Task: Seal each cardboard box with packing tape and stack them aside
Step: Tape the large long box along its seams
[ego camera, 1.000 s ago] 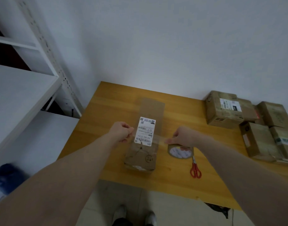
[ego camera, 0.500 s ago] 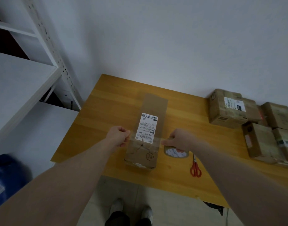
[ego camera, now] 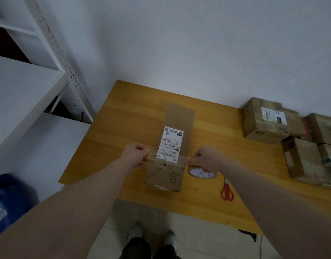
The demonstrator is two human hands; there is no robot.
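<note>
Box in hand: long cardboard box (ego camera: 172,150) lying lengthwise on the wooden table (ego camera: 123,128), white shipping label (ego camera: 170,144) on top; near end creased and torn
Tape strip: clear packing tape strip (ego camera: 167,159) stretched crosswise over the box top, across the lower edge of the label; whether already stuck down cannot be told
Left hand: left hand (ego camera: 135,155) just beside the box's left edge, fingers curled, pinching the free end of the strip
Right hand: right hand (ego camera: 207,158) just beside the box's right edge, fingers curled round the tape where it leaves the tape roll (ego camera: 202,171); roll partly hidden under the hand
Cutter: red-handled scissors (ego camera: 226,191) flat on the table, near the roll, touched by neither hand
Other boxes: group of cardboard boxes (ego camera: 292,139) at the table's far right, well apart from the work
Step, as judged: laying the strip over the box; cutting and stacking not yet done
Risk, slack: strip folding onto itself or wrinkling if tension drops on either side
Risk, skew: uneven lowering leaving the strip crooked, missing the torn near end
Risk, label: barcode covered by glare or creases from the tape
Risk, cut: strip springing back onto the roll once the right hand lets go for the scissors
</note>
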